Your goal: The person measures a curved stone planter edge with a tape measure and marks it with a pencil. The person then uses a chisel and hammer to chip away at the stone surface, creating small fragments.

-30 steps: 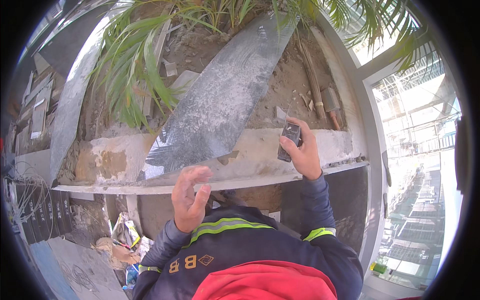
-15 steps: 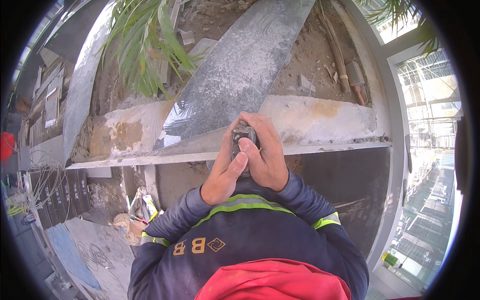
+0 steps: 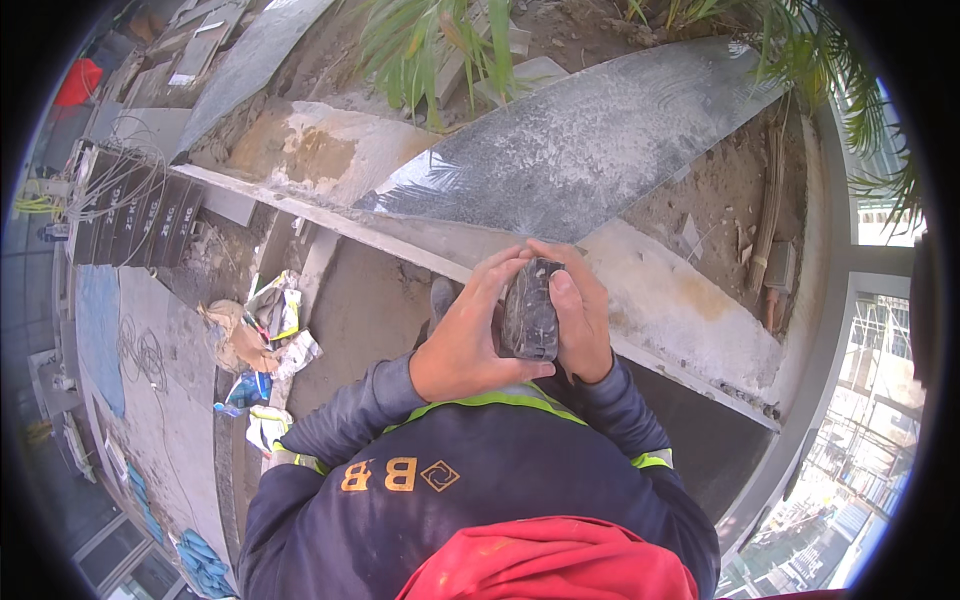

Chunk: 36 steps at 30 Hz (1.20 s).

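Note:
Between my two hands, in front of my chest, is a dusty black block (image 3: 530, 318) with rounded edges, about palm-sized. It resembles a power tool's battery pack, but I cannot make out its exact kind. My left hand (image 3: 462, 335) wraps its left side, the thumb lying under the near end. On the other side my right hand (image 3: 583, 312) is closed round it, thumb along the upper right edge. The fingertips of both hands come together at the far end, and the block's underside is hidden.
A whitish ledge (image 3: 340, 225) runs across just beyond my hands. On it rests a long grey stone slab (image 3: 570, 140), with palm leaves (image 3: 440, 50) overhanging. To the left lie crumpled bags (image 3: 270, 335), a stack of dark boxes (image 3: 135, 215) and tangled wire (image 3: 120, 165).
My view has turned to the left. The block has tilted, showing more of its long face. My left thumb has slid to its near end, while the right thumb lies along its side.

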Motion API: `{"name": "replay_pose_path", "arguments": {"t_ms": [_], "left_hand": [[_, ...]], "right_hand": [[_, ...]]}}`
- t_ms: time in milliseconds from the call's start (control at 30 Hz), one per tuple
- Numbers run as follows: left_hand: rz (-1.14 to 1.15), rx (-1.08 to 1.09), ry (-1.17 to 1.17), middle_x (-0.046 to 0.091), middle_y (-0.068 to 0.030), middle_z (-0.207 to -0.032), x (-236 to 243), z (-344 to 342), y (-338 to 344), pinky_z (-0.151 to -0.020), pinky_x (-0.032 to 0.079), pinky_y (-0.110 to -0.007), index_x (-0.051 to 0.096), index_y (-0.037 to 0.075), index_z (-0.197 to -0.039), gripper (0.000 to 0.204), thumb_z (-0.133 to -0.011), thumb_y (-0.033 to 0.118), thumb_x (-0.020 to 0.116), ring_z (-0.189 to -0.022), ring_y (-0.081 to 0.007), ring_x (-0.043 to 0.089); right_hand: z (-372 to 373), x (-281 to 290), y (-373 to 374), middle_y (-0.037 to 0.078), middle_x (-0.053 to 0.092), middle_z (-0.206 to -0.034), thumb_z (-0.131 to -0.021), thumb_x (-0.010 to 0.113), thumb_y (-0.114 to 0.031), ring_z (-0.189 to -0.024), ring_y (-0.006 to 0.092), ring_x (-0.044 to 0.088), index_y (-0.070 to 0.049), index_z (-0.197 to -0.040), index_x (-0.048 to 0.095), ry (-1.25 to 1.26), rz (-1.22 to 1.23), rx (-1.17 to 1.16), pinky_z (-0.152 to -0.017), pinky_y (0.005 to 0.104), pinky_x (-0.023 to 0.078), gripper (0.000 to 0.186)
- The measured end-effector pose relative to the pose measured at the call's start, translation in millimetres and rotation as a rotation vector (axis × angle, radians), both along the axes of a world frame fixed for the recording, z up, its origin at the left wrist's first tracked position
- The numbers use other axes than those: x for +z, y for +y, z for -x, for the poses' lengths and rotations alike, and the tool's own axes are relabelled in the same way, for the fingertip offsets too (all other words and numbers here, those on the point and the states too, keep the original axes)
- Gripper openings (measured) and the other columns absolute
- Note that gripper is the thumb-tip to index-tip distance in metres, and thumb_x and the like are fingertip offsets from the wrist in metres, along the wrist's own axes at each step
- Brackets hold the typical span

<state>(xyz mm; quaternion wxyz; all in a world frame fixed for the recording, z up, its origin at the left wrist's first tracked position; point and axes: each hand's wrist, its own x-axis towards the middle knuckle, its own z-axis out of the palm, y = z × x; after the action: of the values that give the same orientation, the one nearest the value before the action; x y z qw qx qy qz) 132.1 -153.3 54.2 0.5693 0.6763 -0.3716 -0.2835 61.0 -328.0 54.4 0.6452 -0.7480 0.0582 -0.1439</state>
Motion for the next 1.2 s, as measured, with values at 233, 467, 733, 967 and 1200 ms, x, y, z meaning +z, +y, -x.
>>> {"name": "replay_pose_path", "arguments": {"t_ms": [233, 467, 733, 967, 1200], "left_hand": [[-0.082, 0.073, 0.305, 0.059, -0.0232, -0.124, 0.3, 31.8, -16.2, -0.101, 0.046, -0.039, 0.044, -0.006, -0.136, 0.098, -0.064, 0.038, 0.094, -0.121, -0.0325, 0.059], [0.021, 0.091, 0.171, 0.063, -0.0216, -0.114, 4.3, 47.8, -24.8, -0.096, 0.047, -0.04, 0.047, -0.008, -0.129, 0.09, -0.067, 0.038, 0.093, -0.109, -0.0305, 0.063], [0.086, 0.089, 0.191, 0.059, -0.0232, -0.124, 4.0, 59.7, -28.6, -0.102, 0.046, -0.039, 0.044, -0.009, -0.133, 0.095, -0.068, 0.04, 0.093, -0.117, -0.0316, 0.06], [0.069, 0.108, 0.248, 0.056, -0.0215, -0.127, -0.9, 60.4, -16.0, -0.104, 0.045, -0.037, 0.04, -0.009, -0.141, 0.102, -0.069, 0.041, 0.093, -0.12, -0.0284, 0.057], [0.078, 0.16, 0.307, 0.055, -0.0204, -0.128, -5.6, 63.1, -5.7, -0.105, 0.044, -0.037, 0.039, -0.008, -0.142, 0.101, -0.071, 0.04, 0.092, -0.122, -0.0262, 0.055]], "right_hand": [[26.4, -19.1, -28.6, 0.016, 0.061, -0.115, -0.1, 0.055, -0.013, -0.096, 0.0235, 0.061, 0.005, -0.126, 0.064, -0.092, 0.214, -0.085, -0.085, 0.0352, 0.049, 0.033], [48.1, -26.2, -51.6, 0.01, 0.058, -0.111, -0.088, 0.065, 0.009, -0.091, 0.0147, 0.056, 0.001, -0.127, 0.065, -0.022, 0.236, -0.265, -0.079, 0.026, 0.047, 0.04], [47.8, -10.8, -51.4, 0.011, 0.06, -0.12, -0.093, 0.062, 0.007, -0.095, 0.0143, 0.06, 0.002, -0.132, 0.061, -0.023, 0.144, -0.1, -0.085, 0.0276, 0.051, 0.039], [47.5, -11.6, -38.6, 0.011, 0.063, -0.12, -0.102, 0.057, -0.007, -0.1, 0.0157, 0.061, 0.001, -0.133, 0.06, 0.059, 0.067, 0.048, -0.089, 0.0287, 0.05, 0.032], [38.4, -15.1, -33.6, 0.01, 0.065, -0.117, -0.101, 0.06, -0.008, -0.101, 0.0164, 0.061, 0.001, -0.132, 0.061, 0.073, 0.169, 0.119, -0.089, 0.0299, 0.05, 0.032]]}}
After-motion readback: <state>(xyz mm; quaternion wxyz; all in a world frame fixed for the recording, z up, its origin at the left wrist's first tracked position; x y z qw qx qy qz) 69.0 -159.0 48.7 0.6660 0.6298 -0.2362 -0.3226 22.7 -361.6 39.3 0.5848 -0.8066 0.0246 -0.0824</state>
